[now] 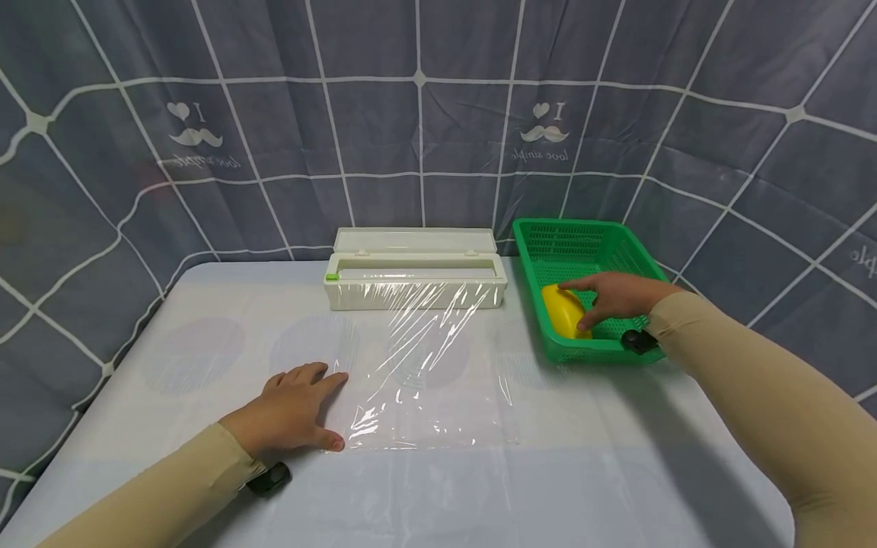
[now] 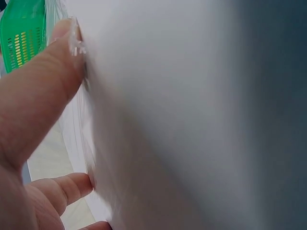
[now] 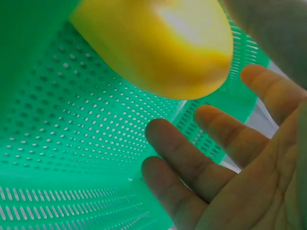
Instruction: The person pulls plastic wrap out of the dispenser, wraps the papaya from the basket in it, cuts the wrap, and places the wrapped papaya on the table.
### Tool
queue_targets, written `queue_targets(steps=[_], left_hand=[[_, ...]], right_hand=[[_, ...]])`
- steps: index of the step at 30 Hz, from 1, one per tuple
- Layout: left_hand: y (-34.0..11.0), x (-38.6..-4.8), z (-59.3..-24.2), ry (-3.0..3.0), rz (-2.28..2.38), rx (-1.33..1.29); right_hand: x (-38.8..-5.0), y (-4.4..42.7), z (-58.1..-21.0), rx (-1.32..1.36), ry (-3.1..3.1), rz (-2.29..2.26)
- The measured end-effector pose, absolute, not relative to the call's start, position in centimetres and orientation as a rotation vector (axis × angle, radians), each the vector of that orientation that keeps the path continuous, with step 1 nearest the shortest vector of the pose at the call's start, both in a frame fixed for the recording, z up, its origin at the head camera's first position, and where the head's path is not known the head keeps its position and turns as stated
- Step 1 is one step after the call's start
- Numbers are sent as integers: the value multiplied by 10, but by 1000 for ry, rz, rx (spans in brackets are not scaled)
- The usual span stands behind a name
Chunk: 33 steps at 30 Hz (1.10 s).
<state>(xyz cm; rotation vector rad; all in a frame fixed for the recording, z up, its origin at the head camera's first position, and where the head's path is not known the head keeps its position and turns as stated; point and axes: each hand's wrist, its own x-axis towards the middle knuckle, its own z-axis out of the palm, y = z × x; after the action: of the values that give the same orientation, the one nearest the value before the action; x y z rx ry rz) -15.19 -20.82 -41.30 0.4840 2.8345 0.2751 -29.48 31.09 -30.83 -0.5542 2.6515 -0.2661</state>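
Note:
A smooth, rounded yellow item (image 1: pixel 563 310) (image 3: pixel 163 48) lies in the green basket (image 1: pixel 603 352) (image 3: pixel 96 139). My right hand (image 1: pixel 620 295) (image 3: pixel 230 158) is at it with spread fingers, index finger by its far end and thumb by its near side; whether they touch it, I cannot tell. Clear film (image 1: pixel 425 380) runs from the white dispenser box (image 1: pixel 418 295) toward me over the table. At the film's left edge rests my left hand (image 1: pixel 291 411) (image 2: pixel 38 120), fingers spread, with film against the thumb tip in the left wrist view.
The dispenser's lid (image 1: pixel 414 240) stands raised at the back, with a small green piece (image 1: pixel 332 277) at the box's left end. A pale patterned cloth (image 1: pixel 205 342) covers the table. Behind and at both sides hangs a dark grey checked curtain (image 1: pixel 370 114).

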Motion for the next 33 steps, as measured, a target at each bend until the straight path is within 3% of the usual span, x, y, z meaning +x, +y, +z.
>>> queue_targets(steps=[15,33], left_hand=[[-208,-152,-412,2831,279,481],[-208,-152,-413,2847,268,480]], right_hand=[[-322,309,-302,-525,2613,-191],[-326,309,-315,-541,2540,-179]])
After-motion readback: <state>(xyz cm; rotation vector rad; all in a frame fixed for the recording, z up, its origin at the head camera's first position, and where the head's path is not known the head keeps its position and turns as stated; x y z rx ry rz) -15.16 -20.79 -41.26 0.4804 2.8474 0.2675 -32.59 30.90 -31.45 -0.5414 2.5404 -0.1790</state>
